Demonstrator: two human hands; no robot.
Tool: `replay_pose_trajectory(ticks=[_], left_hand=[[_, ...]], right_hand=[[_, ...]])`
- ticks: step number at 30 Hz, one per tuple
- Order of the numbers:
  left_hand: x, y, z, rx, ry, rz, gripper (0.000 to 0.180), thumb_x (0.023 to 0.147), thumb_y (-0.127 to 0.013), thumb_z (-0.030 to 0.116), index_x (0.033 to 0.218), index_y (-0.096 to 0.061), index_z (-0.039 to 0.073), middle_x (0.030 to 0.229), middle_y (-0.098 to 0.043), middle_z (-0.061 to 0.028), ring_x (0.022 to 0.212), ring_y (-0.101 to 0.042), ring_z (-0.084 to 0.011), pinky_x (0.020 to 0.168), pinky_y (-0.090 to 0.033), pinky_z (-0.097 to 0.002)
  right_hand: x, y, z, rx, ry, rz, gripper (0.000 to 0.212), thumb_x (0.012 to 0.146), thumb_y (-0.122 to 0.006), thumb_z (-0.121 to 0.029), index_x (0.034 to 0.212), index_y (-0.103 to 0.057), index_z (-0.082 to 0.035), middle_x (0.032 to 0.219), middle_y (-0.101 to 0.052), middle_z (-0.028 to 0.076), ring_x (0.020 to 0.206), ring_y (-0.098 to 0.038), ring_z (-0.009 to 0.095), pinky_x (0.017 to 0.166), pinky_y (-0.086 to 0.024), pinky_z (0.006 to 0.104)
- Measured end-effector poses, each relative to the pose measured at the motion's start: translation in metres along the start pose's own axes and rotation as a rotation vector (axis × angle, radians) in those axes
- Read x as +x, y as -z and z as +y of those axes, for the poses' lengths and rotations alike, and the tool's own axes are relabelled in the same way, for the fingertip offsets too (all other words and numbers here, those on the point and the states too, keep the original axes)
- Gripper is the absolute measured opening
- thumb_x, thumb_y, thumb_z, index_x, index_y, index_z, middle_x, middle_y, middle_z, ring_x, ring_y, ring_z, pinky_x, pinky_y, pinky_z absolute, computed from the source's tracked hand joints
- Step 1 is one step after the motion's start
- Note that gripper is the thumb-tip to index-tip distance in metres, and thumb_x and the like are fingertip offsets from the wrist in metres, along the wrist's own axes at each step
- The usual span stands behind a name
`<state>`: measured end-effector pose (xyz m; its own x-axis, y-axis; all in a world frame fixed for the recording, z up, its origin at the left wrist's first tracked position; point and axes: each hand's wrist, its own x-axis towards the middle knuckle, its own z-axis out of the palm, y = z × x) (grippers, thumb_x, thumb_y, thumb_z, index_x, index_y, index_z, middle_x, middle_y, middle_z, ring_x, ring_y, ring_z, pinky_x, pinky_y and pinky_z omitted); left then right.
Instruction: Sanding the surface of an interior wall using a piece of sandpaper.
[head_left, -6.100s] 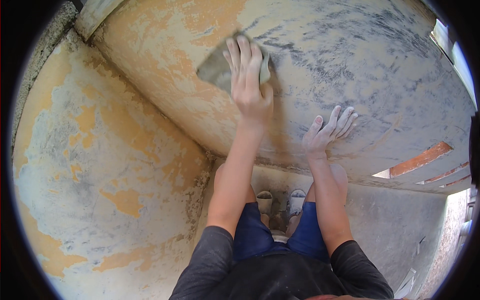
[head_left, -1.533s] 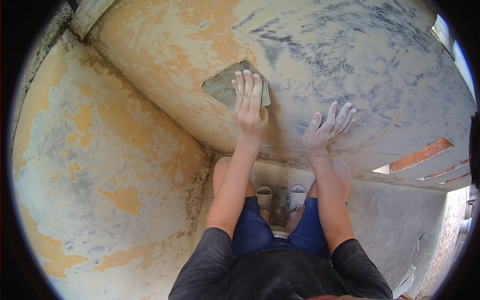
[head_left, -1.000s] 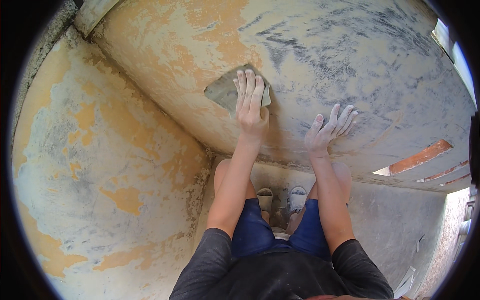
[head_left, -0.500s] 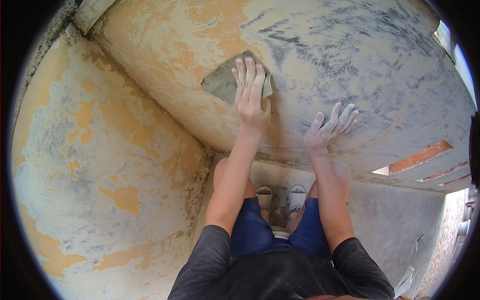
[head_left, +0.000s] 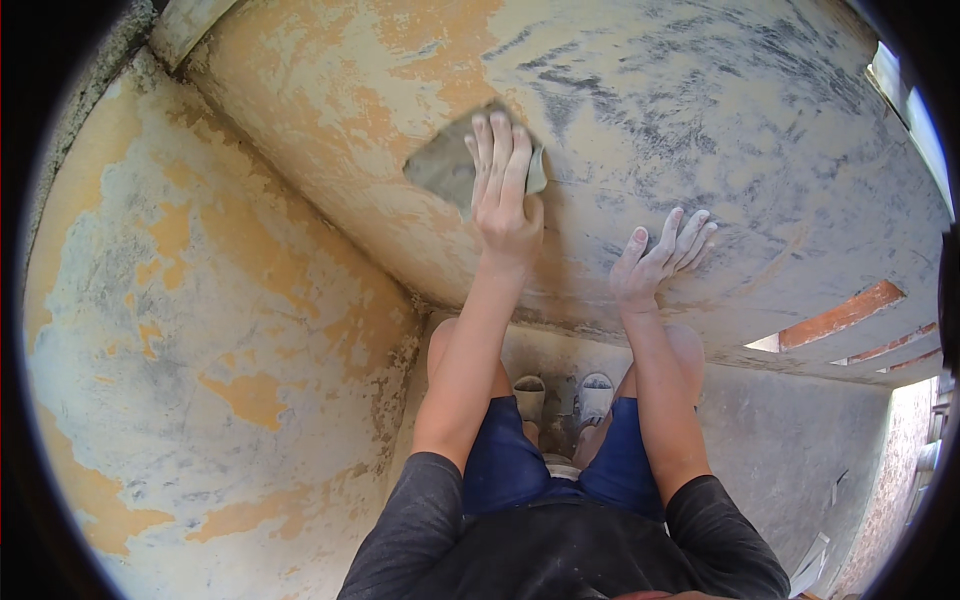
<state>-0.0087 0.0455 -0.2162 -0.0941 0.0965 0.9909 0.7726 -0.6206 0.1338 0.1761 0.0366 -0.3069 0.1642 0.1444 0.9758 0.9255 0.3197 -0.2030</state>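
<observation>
A grey-green sheet [head_left: 437, 168] is located at upper centre of the frame, laid against the facing wall [head_left: 620, 70]. Its middle is covered by the left hand [head_left: 507, 190], whose fingers are extended flat upon it; whether its edge is pinched by the thumb cannot be told. The right hand [head_left: 655, 262], dust-coated, is placed right of centre with fingers open and spread, near the wall. The wall is bounded at left by a patchy side wall [head_left: 220, 310] and pierced at right by slots [head_left: 838, 318]. Slippers [head_left: 596, 395] are seen at lower centre, between the forearms.
</observation>
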Motion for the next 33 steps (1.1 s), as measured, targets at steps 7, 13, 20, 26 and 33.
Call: replay_pose_trajectory(ticks=[7,13,20,26,33], left_hand=[[0.021,0.001,0.009,-0.007,0.012,0.008,0.075,0.070,-0.040,-0.026,0.140,-0.063,-0.008,0.152,-0.054,-0.0288,0.151,-0.040,-0.0447,0.125,-0.031,-0.0587],[-0.031,0.047,0.029,-0.111,0.230,-0.217,0.060,0.085,-0.041,-0.024,0.139,-0.061,-0.008,0.149,-0.058,-0.0268,0.146,-0.050,-0.0400,0.124,-0.037,-0.0491],[0.000,0.089,0.060,-0.705,1.063,0.242,0.037,0.115,-0.049,0.028,0.123,-0.067,-0.003,0.116,-0.073,-0.0076,0.100,-0.066,-0.0114,0.091,-0.050,-0.0273],[0.001,0.100,0.063,-0.987,1.197,0.266,0.037,0.114,-0.050,0.027,0.130,-0.064,-0.003,0.125,-0.071,-0.0092,0.111,-0.067,-0.0163,0.099,-0.052,-0.0341],[-0.027,0.110,0.044,-1.150,1.400,0.156,0.037,0.115,-0.049,0.027,0.131,-0.063,-0.003,0.126,-0.071,-0.0099,0.111,-0.067,-0.0160,0.100,-0.052,-0.0330]], right_hand=[[0.001,0.004,-0.004,0.006,-0.024,-0.005,0.053,0.112,-0.046,-0.033,0.155,-0.046,-0.003,0.166,-0.037,0.026,0.157,-0.026,0.045,0.127,-0.015,0.0628],[0.005,0.012,-0.006,0.026,-0.034,-0.028,0.052,0.112,-0.047,-0.032,0.153,-0.047,-0.001,0.164,-0.038,0.027,0.157,-0.027,0.045,0.127,-0.015,0.0621],[0.023,0.046,-0.042,0.295,0.035,-0.142,0.047,0.106,-0.054,-0.022,0.146,-0.053,0.004,0.154,-0.050,0.028,0.140,-0.048,0.041,0.117,-0.035,0.0534],[0.009,0.059,-0.073,0.769,-0.057,-0.462,0.059,0.099,-0.070,-0.020,0.147,-0.050,0.007,0.135,-0.061,0.025,0.116,-0.063,0.038,0.103,-0.049,0.0443],[0.015,0.071,-0.104,1.087,-0.730,-0.551,0.076,0.093,-0.082,-0.010,0.154,-0.041,0.007,0.117,-0.066,0.015,0.110,-0.064,0.019,0.096,-0.053,0.0328]])
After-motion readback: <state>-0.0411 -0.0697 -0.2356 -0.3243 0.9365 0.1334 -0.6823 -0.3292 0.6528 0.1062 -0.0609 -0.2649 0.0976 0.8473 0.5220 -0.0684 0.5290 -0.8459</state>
